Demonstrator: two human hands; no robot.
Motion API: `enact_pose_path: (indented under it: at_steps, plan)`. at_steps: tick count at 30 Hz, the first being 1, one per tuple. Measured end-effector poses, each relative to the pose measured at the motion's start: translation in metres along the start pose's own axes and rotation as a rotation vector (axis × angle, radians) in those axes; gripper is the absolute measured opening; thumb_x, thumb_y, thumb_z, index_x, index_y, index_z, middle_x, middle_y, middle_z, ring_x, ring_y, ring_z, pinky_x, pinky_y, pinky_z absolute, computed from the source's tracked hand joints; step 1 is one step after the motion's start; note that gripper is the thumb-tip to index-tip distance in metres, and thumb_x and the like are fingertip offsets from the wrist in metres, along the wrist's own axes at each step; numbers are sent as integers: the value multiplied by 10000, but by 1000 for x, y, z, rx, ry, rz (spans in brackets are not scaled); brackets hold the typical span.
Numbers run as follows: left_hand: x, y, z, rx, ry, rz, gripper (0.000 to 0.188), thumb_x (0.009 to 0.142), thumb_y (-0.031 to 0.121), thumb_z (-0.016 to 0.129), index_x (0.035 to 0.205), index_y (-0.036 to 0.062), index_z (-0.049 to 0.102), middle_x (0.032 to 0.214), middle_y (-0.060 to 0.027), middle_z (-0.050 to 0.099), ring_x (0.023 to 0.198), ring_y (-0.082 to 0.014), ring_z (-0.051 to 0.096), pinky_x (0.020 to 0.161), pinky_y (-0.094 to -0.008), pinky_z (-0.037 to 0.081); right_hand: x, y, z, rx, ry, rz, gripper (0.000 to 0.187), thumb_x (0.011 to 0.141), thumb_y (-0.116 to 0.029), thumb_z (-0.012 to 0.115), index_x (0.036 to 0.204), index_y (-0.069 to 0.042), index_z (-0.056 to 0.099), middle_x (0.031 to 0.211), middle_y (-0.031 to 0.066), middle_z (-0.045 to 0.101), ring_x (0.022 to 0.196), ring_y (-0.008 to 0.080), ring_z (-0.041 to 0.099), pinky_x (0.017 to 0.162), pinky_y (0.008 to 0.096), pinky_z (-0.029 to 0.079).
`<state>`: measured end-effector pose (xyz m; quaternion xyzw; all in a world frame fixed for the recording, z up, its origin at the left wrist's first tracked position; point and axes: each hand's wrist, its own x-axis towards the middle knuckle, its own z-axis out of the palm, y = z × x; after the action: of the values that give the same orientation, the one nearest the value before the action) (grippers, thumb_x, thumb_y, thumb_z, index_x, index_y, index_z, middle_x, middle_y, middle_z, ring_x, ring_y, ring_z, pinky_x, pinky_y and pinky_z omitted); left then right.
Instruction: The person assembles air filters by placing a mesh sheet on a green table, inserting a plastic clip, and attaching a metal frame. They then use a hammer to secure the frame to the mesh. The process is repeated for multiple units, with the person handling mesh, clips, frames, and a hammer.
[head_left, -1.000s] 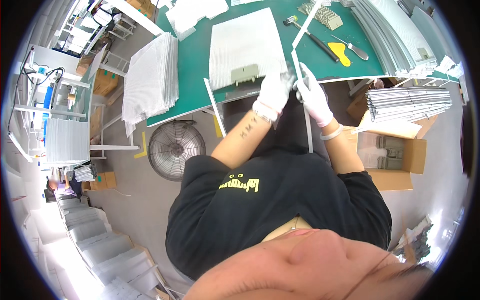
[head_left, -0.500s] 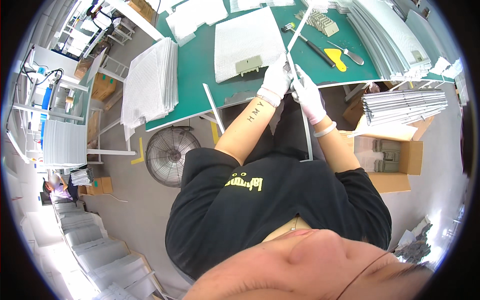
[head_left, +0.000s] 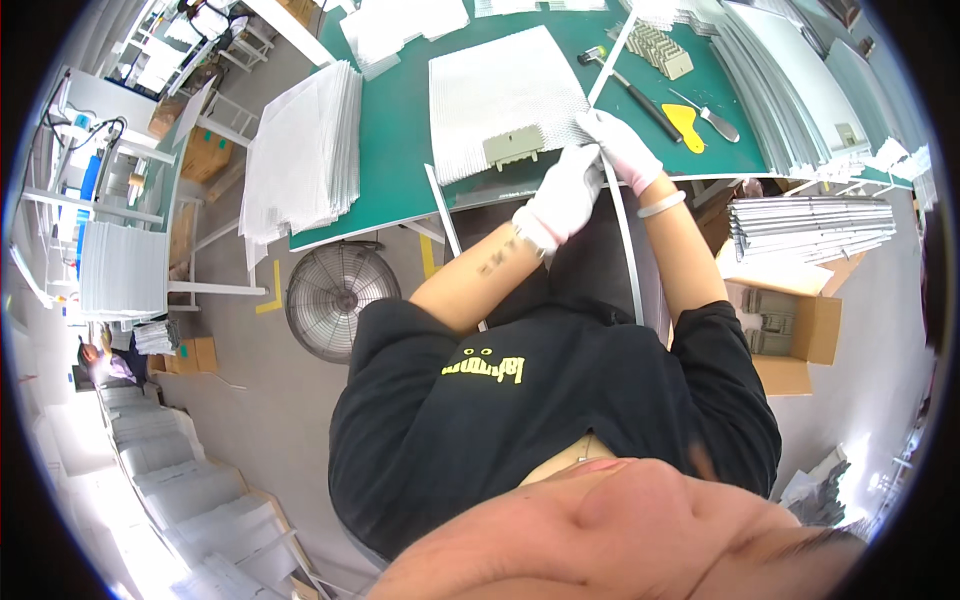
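Observation:
A long, thin white strip slants from the green table down toward my lap. My left hand, in a white glove, is closed on the strip near the table's front edge. My gloved right hand pinches the same strip a little farther up, beside the corner of a white mesh panel. That panel lies flat, with a beige plastic bracket on its near edge. A second white strip sticks out past the table edge on the left. My fingers partly hide the gripped part.
A hammer, a yellow scraper and a screwdriver lie on the right. Beige brackets sit behind them. Stacked mesh panels stand at left, pale sheets at right. A fan and a cardboard box are below.
My left hand has moved down and nearer to me along the strip. My right hand has shifted up toward the panel's corner. The left strip now extends lower past the table edge.

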<state>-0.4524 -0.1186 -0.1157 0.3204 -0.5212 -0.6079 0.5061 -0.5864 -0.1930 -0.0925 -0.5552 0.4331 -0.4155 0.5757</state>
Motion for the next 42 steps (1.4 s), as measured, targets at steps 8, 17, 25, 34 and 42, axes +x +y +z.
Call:
enact_pose_path:
  at_steps: [8,17,25,34,42]
  plan:
    - [-74,76,-131,1408,606,446,299,1012,108,503,1269,-1,609,1328,-206,591,1186,-371,567,1019,-406,457,7,-1,-3,268,-153,240,102,981,-186,616,954,-117,546,787,-47,496,625,48,452,527,211,366]
    - [-52,99,-163,-257,182,-101,466,1056,180,494,1473,-16,428,1380,-113,585,1274,-209,564,1053,-397,503,-2,1,-12,256,-126,124,106,979,-178,601,943,-108,531,799,-26,512,641,70,489,561,208,391]
    - [-61,129,-117,377,418,92,535,995,91,620,1464,-74,424,1292,-115,621,1168,-141,594,984,-322,528,-39,-27,-24,215,-9,-97,160,994,-216,619,1017,-91,522,807,-13,505,677,89,499,621,243,412]
    - [-97,144,-97,61,460,289,536,1005,141,622,1464,-23,399,1214,-97,609,1074,-195,619,952,-356,535,-71,-77,2,153,-12,-187,237,1000,-239,601,1124,-38,604,841,-3,592,742,90,543,704,248,458]
    - [-163,165,-116,-19,636,434,196,1060,128,492,1198,-6,525,1193,-117,621,1142,-211,617,1035,-405,488,-68,-130,56,215,-246,-367,307,935,-66,588,1230,20,573,829,-8,606,731,69,543,683,236,465]
